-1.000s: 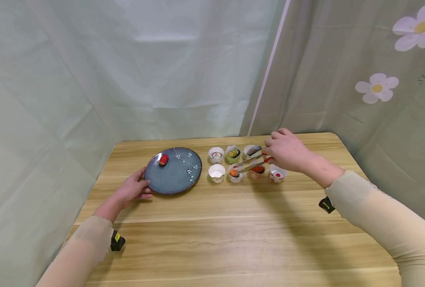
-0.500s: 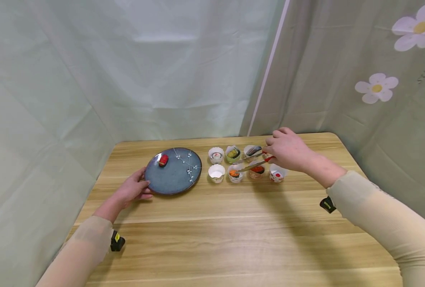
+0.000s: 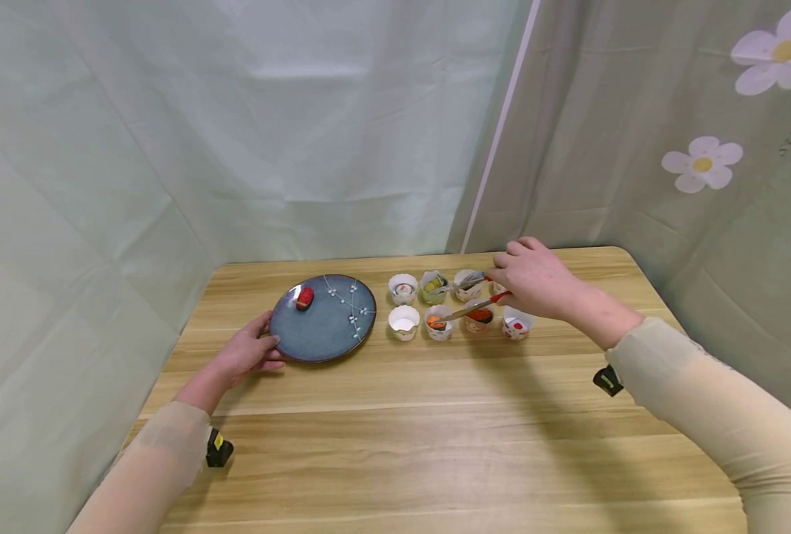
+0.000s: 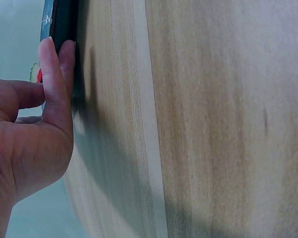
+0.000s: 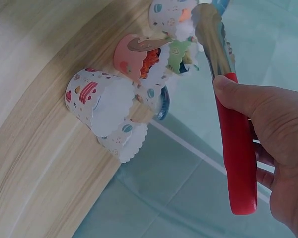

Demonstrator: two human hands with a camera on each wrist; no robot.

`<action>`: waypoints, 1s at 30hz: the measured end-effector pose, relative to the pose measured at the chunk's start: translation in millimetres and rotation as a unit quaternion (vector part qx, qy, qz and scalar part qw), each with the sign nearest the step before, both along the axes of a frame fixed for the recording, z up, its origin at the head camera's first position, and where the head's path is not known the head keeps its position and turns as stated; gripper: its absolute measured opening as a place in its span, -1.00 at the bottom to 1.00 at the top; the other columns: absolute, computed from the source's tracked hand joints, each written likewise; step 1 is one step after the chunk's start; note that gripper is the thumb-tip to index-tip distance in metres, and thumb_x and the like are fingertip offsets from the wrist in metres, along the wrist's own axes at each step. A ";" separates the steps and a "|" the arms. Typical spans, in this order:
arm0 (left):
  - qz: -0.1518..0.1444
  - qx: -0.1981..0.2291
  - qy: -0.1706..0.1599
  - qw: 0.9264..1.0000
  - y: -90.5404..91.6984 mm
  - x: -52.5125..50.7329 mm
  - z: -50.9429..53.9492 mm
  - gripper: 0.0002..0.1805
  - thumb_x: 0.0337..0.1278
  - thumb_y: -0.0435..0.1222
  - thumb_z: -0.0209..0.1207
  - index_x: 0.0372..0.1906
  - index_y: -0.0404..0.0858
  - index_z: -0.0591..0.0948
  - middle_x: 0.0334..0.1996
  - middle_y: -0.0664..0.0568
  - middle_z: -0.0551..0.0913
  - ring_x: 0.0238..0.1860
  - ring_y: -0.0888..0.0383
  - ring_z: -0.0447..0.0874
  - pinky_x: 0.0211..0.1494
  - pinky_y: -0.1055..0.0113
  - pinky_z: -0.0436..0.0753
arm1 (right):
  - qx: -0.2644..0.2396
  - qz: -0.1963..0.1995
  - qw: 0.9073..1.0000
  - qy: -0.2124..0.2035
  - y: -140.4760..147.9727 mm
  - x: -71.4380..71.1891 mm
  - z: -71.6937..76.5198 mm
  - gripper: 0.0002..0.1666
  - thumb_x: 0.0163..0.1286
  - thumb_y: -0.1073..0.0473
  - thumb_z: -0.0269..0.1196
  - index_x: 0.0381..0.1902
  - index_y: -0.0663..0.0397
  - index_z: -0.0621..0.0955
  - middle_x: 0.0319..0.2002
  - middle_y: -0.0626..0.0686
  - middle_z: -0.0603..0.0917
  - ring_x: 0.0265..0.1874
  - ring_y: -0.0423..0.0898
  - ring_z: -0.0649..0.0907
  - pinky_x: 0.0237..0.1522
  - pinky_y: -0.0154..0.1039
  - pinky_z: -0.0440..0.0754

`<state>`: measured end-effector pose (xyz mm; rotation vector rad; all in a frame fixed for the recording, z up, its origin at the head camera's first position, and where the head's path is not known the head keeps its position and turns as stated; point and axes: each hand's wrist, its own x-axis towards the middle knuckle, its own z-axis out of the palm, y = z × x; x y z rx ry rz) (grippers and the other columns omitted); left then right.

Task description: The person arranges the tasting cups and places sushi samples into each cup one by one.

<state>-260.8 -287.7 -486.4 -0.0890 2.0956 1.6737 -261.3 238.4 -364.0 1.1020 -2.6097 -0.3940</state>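
My left hand (image 3: 251,348) grips the left rim of a dark blue plate (image 3: 322,326) painted with white blossoms. A red-topped toy sushi piece (image 3: 305,298) lies toward the plate's upper left. In my right hand (image 3: 538,282) are metal tongs (image 3: 471,309) with red handles (image 5: 237,158). Their arms stand apart above the paper cups. One tip is at the cup with an orange-topped sushi piece (image 3: 437,322); the other reaches near the green cup (image 3: 433,295). Whether either tip touches anything cannot be told.
Paper cups stand in two rows right of the plate. One front cup (image 3: 404,332) shows a bare white inside; others hold sushi pieces, such as a red-topped one (image 3: 480,316). A curtain (image 3: 368,148) hangs behind the wooden table (image 3: 395,445).
The tongs have spread wider, their far arm moving back toward the green cup. My left hand, the plate and the cups stay where they were.
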 end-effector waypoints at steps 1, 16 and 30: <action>0.000 -0.002 -0.001 1.000 0.0 0.0 0.3 -0.22 0.64 -0.39 -0.22 0.63 -0.19 -0.41 0.59 -0.35 -0.17 -0.16 0.13 0.59 -0.04 0.18 0.78 | -0.001 0.000 1.000 -0.001 -0.4 0.0 0.1 -0.49 0.16 -0.06 0.56 -0.01 0.08 0.75 -0.14 0.07 0.68 -0.11 0.14 0.56 0.19 0.17 0.47; 0.005 0.000 0.000 1.000 -0.4 0.9 1.6 -0.23 0.64 -0.39 -0.22 0.64 -0.19 -0.39 0.58 -0.35 -0.14 -0.17 0.12 0.59 -0.04 0.18 0.78 | -0.032 0.021 0.999 0.012 -8.5 -6.3 -0.5 -0.45 0.14 -0.09 0.57 -0.02 0.09 0.72 -0.16 0.10 0.66 -0.09 0.17 0.58 0.19 0.17 0.49; 0.002 -0.001 0.005 1.000 0.6 1.9 3.5 -0.23 0.64 -0.39 -0.22 0.64 -0.18 -0.37 0.59 -0.34 -0.14 -0.15 0.10 0.58 -0.01 0.16 0.77 | -0.047 -0.001 0.999 -0.013 -39.2 -15.9 10.4 -0.31 0.21 -0.14 0.52 0.18 0.11 0.67 -0.08 0.10 0.64 0.04 0.17 0.55 0.26 0.16 0.41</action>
